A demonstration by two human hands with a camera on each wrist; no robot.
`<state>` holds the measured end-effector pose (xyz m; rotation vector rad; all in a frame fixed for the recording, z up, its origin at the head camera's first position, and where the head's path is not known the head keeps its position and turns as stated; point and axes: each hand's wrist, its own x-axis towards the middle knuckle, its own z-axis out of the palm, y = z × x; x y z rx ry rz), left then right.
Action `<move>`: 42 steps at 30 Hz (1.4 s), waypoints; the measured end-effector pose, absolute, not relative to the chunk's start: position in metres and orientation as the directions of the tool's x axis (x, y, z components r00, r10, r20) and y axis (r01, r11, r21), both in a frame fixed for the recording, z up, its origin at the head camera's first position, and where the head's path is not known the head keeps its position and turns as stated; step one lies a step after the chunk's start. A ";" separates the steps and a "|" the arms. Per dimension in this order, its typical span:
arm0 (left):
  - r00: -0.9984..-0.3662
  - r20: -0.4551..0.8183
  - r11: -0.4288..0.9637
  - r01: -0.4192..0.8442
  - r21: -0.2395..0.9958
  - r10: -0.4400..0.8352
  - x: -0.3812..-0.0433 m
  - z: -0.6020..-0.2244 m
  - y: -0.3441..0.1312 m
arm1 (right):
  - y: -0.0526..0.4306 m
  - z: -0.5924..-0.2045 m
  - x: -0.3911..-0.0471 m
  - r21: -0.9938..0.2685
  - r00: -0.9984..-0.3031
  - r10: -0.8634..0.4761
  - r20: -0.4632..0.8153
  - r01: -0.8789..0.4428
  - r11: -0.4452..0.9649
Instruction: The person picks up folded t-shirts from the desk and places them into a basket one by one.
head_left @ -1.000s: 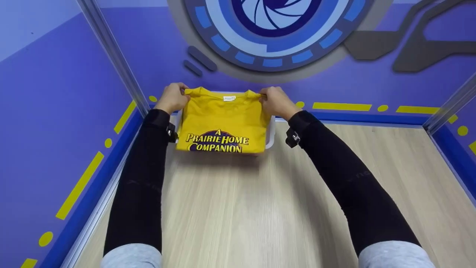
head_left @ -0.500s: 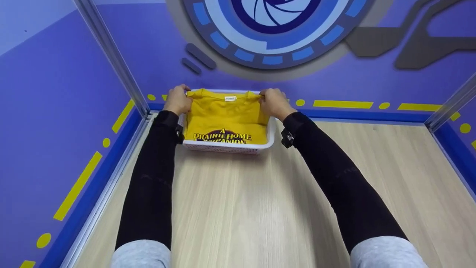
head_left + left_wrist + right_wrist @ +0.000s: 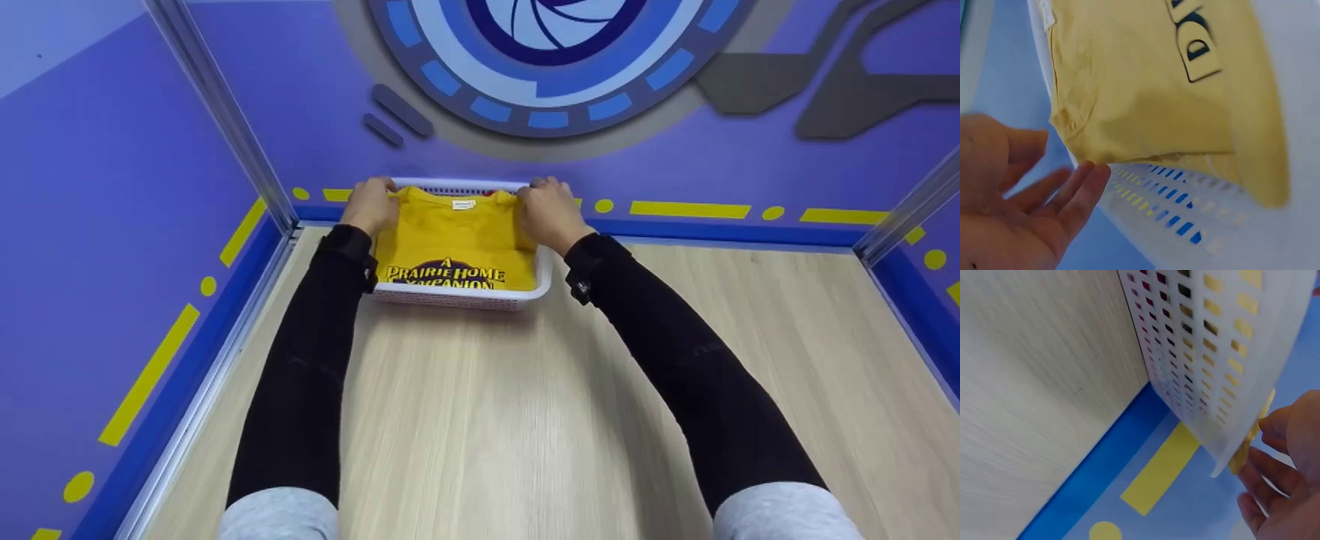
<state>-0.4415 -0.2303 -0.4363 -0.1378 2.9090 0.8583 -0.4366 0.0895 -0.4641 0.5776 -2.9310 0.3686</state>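
A folded yellow T-shirt [image 3: 457,240] with dark lettering lies in a white plastic basket [image 3: 544,281], its neck and white label towards the back wall. At the shirt's left shoulder is my left hand [image 3: 373,204]; the left wrist view shows its thumb apart from the fingers, with fingertips [image 3: 1100,169] touching the cloth's edge. My right hand [image 3: 551,212] is at the other shoulder. In the right wrist view, its thumb and fingers pinch a bit of yellow cloth [image 3: 1239,460] by the basket rim.
The basket stands on a wood-grain table [image 3: 480,420] against the printed purple back wall [image 3: 675,169]. A metal corner post [image 3: 225,112] rises to the left. Something red [image 3: 489,193] shows inside the basket behind the shirt.
The shirt has gone down into the basket, whose front rim now shows. My left hand has moved slightly right, and its fingers have come off the shoulder they held.
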 end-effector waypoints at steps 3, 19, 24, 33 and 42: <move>-0.993 -0.118 0.863 -0.040 0.503 0.022 -0.436 -0.437 -0.224 | 0.085 -0.463 -0.430 -0.183 -0.904 -0.398 0.155 -0.422 0.888; -0.895 -0.405 0.933 0.034 0.359 0.188 -0.424 -0.452 -0.202 | 0.059 -0.476 -0.419 -0.009 -0.916 -0.369 -0.156 -0.372 0.928; -0.887 -0.413 0.947 0.073 0.313 0.205 -0.414 -0.449 -0.199 | 0.059 -0.477 -0.415 -0.005 -0.911 -0.367 -0.189 -0.373 0.928; -0.959 -0.151 0.907 0.165 0.387 0.239 -0.365 -0.443 -0.207 | 0.074 -0.460 -0.380 -0.366 -0.840 -0.543 -0.017 -0.500 0.785; -0.951 -0.178 0.918 0.176 0.357 0.251 -0.336 -0.460 -0.218 | 0.065 -0.468 -0.355 -0.384 -0.773 -0.603 -0.199 -0.505 0.773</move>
